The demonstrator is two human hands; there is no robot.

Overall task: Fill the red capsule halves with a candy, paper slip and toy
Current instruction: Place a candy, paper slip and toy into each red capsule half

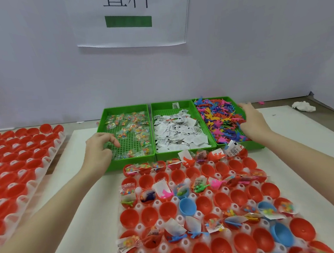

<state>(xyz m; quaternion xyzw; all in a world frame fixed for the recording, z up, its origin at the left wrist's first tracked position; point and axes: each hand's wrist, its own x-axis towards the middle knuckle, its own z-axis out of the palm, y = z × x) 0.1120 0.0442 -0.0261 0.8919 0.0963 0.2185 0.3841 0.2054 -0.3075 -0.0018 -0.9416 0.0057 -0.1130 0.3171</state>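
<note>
Capsules: red capsule halves sat open-side up in a clear dimpled holder on the tabletop, nearest the person; some already held fillings, many were bare, and a few blue halves were mixed in.
Supplies: three green trays stood side by side just beyond the holder, with candy packets on the left, paper slips in the middle and toy figures on the right.
Hands: left hand hovered over the candy tray's near left corner, fingers loosely curled, holding nothing I could see; right hand lay on the toy tray's right edge, and whether it gripped the rim or a toy I cannot tell.
Handling: all three fillings looked light; packets probably slick and crinkly, best pinched at a sealed edge; slips flimsy and apt to lift in clumps; toys seemingly soft and tangled.
Surroundings: second rack of red halves lay far left; crumpled white cloth far right.
Obstacles: slips and toys poking out of filled halves could snag a reaching hand.
</note>
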